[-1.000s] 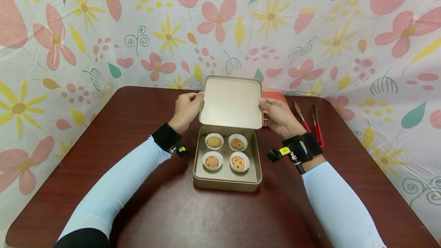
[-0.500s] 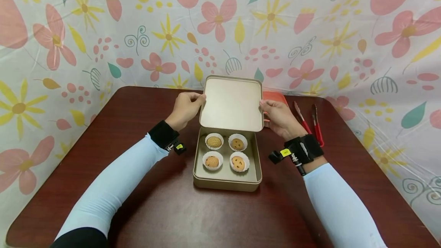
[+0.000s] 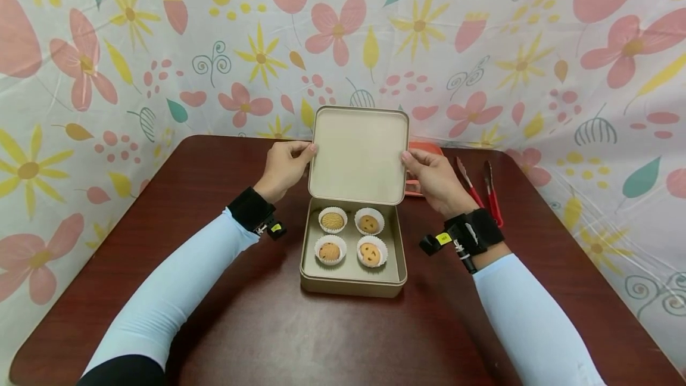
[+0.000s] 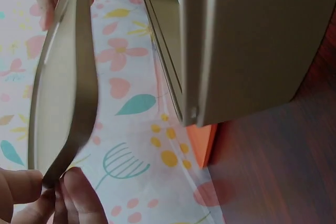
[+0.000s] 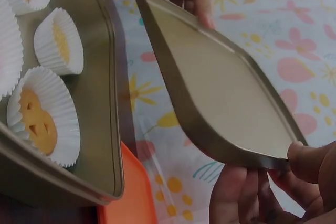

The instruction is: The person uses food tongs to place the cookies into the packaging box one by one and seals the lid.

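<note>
A gold metal tin point(image 3: 354, 283) stands on the table with several cookies in white paper cups point(image 3: 371, 251) inside it. Its lid point(image 3: 359, 153) is tilted up behind the tin, pale inner face toward me. Both wrist views show a gap between lid and tin. My left hand point(image 3: 284, 168) pinches the lid's left edge, thumb on the inner side and fingers behind. On the opposite edge my right hand point(image 3: 436, 180) grips in the same way. In the right wrist view the lid point(image 5: 226, 82) hangs between the two hands, its corner near my right thumb.
Behind the lid and right hand lies an orange tray or plate point(image 3: 426, 148), partly hidden. Red-handled tongs point(image 3: 493, 195) lie at the right of the dark wooden table point(image 3: 257, 326). A flower-print cloth point(image 3: 343, 46) hangs along the back and sides.
Over the last half second the lid's top edge has risen a little and the lid faces me more squarely. Both hands keep their grip. The tin and cookies have stayed put.
</note>
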A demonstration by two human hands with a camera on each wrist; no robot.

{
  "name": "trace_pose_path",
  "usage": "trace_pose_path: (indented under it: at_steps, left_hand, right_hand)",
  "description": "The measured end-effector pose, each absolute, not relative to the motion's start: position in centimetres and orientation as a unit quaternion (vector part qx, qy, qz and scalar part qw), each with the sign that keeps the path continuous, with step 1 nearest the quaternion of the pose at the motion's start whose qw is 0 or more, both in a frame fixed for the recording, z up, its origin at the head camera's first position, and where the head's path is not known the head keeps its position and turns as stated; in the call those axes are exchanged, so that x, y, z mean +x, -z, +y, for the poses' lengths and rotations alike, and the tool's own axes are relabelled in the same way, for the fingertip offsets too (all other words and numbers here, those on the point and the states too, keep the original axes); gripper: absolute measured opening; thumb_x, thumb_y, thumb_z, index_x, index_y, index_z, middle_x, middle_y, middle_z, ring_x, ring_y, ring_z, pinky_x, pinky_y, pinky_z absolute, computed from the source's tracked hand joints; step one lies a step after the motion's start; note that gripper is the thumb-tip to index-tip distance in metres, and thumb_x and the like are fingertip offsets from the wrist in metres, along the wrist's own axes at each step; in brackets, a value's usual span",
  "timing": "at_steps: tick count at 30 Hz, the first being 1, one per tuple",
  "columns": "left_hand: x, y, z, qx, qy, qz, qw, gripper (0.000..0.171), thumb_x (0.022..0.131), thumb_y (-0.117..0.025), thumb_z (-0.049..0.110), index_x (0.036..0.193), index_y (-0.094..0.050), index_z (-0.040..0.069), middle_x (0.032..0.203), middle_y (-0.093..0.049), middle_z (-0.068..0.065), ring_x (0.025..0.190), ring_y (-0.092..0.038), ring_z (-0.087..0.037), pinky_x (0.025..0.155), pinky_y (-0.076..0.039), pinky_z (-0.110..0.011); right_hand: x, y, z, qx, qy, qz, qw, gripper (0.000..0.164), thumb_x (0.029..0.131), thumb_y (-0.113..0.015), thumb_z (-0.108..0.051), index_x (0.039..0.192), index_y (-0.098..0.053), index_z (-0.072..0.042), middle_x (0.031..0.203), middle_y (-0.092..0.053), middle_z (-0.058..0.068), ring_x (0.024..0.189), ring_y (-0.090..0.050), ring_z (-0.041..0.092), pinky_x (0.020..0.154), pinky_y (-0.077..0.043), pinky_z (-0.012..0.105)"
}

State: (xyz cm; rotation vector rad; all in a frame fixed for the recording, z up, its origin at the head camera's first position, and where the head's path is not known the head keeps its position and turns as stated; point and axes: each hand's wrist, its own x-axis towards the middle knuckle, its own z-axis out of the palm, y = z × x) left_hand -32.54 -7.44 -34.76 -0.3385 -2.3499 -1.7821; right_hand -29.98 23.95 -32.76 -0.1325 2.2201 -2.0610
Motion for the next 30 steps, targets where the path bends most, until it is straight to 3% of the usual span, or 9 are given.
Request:
trace_pose_path:
  at_steps: [6,11,16,21,25,30]
  left_hand:
    - [-32.6,35.0,-7.8,-0.114,0.605,-0.783,0.086,0.033,0.103,-0.064,0.031,0.126,-0.074,0.010,0.095,-0.072,-0.010,0.079,-0.067,-0.039,0.061,-0.057,-0.022]
    - [-32.5,34.8,-7.9,-0.118,0.620,-0.770,0.096,0.031,0.103,-0.065,0.030,0.122,-0.076,0.009,0.078,-0.065,-0.011,0.074,-0.063,-0.034,0.060,-0.057,-0.024]
    - [-32.6,34.7,-7.9,-0.128,0.630,-0.759,0.106,0.030,0.102,-0.066,0.027,0.121,-0.076,0.007,0.079,-0.069,-0.008,0.071,-0.063,-0.031,0.058,-0.057,-0.025]
    - [-32.3,34.6,-8.0,-0.147,0.639,-0.746,0.114,0.033,0.101,-0.067,0.025,0.126,-0.073,0.004,0.082,-0.075,-0.011,0.069,-0.066,-0.019,0.056,-0.057,-0.020]
    - [-31.9,34.6,-8.3,-0.173,0.633,-0.746,0.116,0.036,0.102,-0.067,0.022,0.131,-0.069,0.002,0.088,-0.076,-0.014,0.070,-0.067,-0.011,0.060,-0.060,-0.026]
    - [-31.6,34.8,-8.9,-0.212,0.623,-0.743,0.124,0.038,0.102,-0.067,0.017,0.135,-0.065,0.000,0.096,-0.076,-0.021,0.075,-0.070,-0.012,0.065,-0.063,-0.033]
  right_hand:
    - [-29.9,33.0,24.1,-0.060,0.677,0.733,0.043,0.057,0.105,-0.059,-0.030,0.154,-0.044,-0.004,0.116,-0.065,0.002,0.102,-0.065,0.013,0.083,-0.061,0.025]
    - [-29.8,33.0,24.2,-0.077,0.650,0.756,0.008,0.056,0.105,-0.060,-0.029,0.153,-0.046,-0.005,0.099,-0.066,-0.003,0.086,-0.060,0.011,0.079,-0.060,0.023]
    - [-29.9,32.8,24.3,-0.090,0.638,0.765,-0.017,0.053,0.105,-0.059,-0.029,0.152,-0.048,-0.006,0.082,-0.054,-0.002,0.078,-0.050,0.012,0.070,-0.054,0.021]
    - [-29.6,32.7,24.5,-0.102,0.638,0.763,-0.024,0.057,0.104,-0.061,-0.030,0.153,-0.045,-0.005,0.074,-0.061,-0.002,0.073,-0.056,0.010,0.068,-0.056,0.020]
    - [-29.0,32.6,24.7,-0.127,0.621,0.773,-0.035,0.054,0.105,-0.060,-0.030,0.153,-0.047,-0.008,0.075,-0.067,-0.002,0.073,-0.058,0.011,0.069,-0.057,0.021]
    - [-28.7,32.7,25.1,-0.156,0.577,0.800,-0.045,0.045,0.106,-0.057,-0.033,0.149,-0.055,-0.021,0.090,-0.073,0.004,0.082,-0.062,0.017,0.071,-0.058,0.025]
